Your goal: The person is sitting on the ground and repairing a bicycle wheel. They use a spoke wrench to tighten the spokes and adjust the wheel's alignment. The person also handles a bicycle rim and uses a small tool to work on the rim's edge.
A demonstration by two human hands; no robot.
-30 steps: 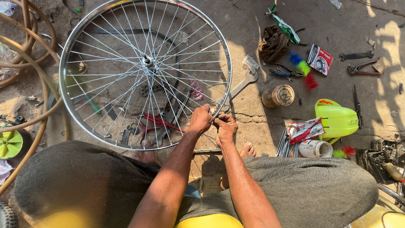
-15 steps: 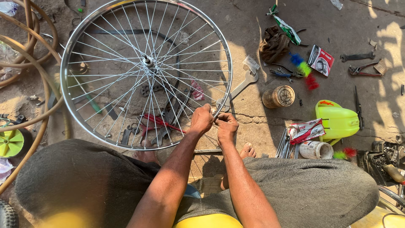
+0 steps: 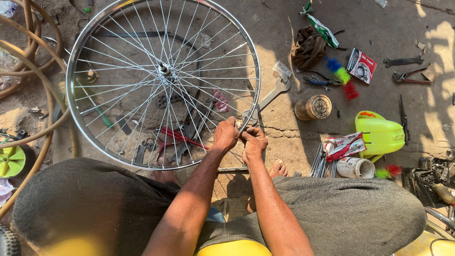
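A shiny bicycle wheel (image 3: 90,142) with thin steel spokes and a central hub (image 3: 164,70) stands tilted in front of my knees. My left hand (image 3: 225,135) grips the rim at its lower right part. Right beside it my right hand (image 3: 254,144) pinches something small at the rim, likely a spoke end or nipple, too small to make out. The two hands touch each other. Both forearms reach out from my lap.
Wrenches and red-handled pliers (image 3: 177,137) lie under the wheel. A large flat spanner (image 3: 272,95), a tin can (image 3: 313,107), a lime-green plastic container (image 3: 381,135), a bundle of spokes (image 3: 320,163) and loose tools lie to the right. Hoses (image 3: 28,47) coil at left.
Both hands stay at the same place on the rim. The fingers shift only slightly, and the wheel has hardly moved.
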